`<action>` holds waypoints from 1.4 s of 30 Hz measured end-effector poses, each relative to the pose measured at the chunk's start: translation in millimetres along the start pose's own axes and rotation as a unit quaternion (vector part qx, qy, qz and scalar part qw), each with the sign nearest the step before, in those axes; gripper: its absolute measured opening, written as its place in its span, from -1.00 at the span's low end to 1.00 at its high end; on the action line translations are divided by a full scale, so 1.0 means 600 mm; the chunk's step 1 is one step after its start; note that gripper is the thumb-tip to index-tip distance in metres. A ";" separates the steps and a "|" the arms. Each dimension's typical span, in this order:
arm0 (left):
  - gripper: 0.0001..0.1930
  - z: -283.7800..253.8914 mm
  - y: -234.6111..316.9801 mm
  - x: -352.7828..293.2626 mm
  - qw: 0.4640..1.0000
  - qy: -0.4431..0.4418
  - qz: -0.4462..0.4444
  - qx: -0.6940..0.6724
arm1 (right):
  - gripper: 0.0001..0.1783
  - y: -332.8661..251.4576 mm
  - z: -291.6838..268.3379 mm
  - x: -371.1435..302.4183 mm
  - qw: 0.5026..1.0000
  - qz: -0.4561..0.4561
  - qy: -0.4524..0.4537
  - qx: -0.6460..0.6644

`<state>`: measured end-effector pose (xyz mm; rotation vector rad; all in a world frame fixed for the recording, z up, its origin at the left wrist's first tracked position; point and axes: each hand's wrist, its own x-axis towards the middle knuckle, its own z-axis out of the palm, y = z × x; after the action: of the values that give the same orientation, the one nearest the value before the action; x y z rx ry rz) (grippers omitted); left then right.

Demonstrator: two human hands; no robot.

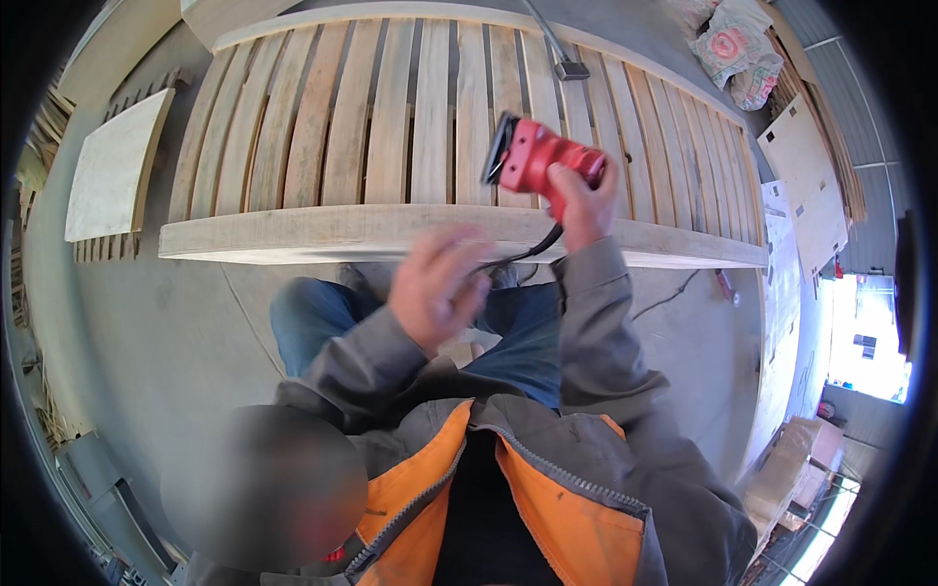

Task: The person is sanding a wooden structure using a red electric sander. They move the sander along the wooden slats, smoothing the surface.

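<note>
My right hand [584, 200] grips a red hand-held power sander [532, 153] and holds it tilted up above a large slatted wooden frame [391, 127]. The sander's black cord [518, 256] hangs down from it toward my lap. My left hand [435, 288] is blurred with motion just below the frame's near rail [322, 237], fingers loosely curled; whether it touches the cord I cannot tell. I wear a grey and orange jacket and blue jeans.
A smaller slatted wooden panel [112, 176] lies on the concrete floor [166, 332] at the left. Printed sacks [735, 51] sit at the top right beside flat boards [806, 186]. A dark cable with a block end [571, 69] lies across the frame's far side.
</note>
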<state>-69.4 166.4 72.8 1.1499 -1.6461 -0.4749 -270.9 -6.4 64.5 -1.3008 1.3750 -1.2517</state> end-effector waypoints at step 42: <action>-0.58 -0.123 -0.311 0.017 0.890 0.012 -0.272 0.366 | -0.38 0.057 0.039 0.089 0.975 0.167 -0.146 -0.031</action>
<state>80.6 87.4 -35.0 2.1980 -1.4953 -0.1625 -258.7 -63.5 30.6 -1.1799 1.3576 -0.7638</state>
